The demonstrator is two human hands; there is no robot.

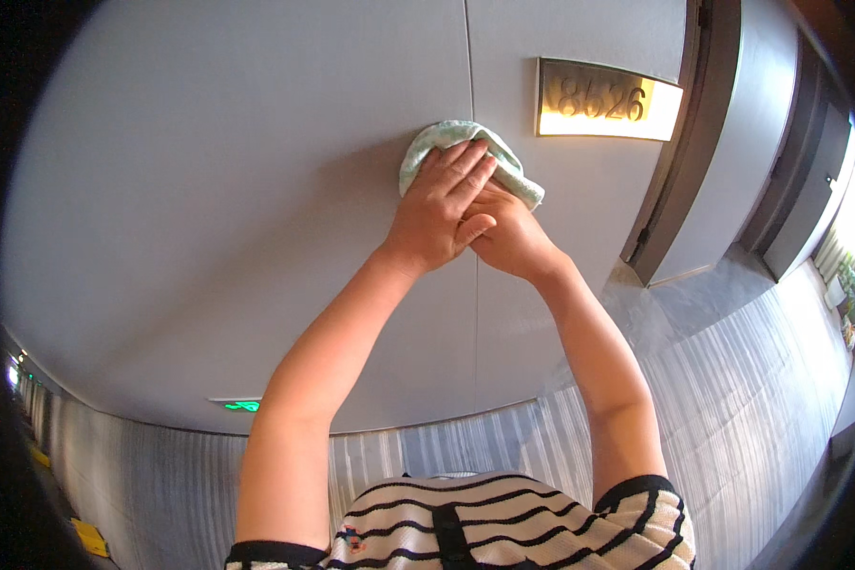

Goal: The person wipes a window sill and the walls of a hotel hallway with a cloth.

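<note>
A folded pale green and white cloth (445, 133) lies against the grey wall panel (221, 178), across the thin vertical seam. My left hand (438, 206) rests over the cloth, its fingers overlapping my right hand (509, 228), with its thumb across the back of that hand. The right hand is pressed on the cloth, its fingers partly hidden under the left. A roll of the cloth's edge sticks out to the right of the right hand.
A lit room-number plate (608, 100) is fixed on the wall to the upper right, beside a dark door frame (691, 142). A green lit exit sign (242, 406) sits low on the wall. Striped carpet (727, 399) covers the floor. Yellow objects (90, 538) lie at the far lower left.
</note>
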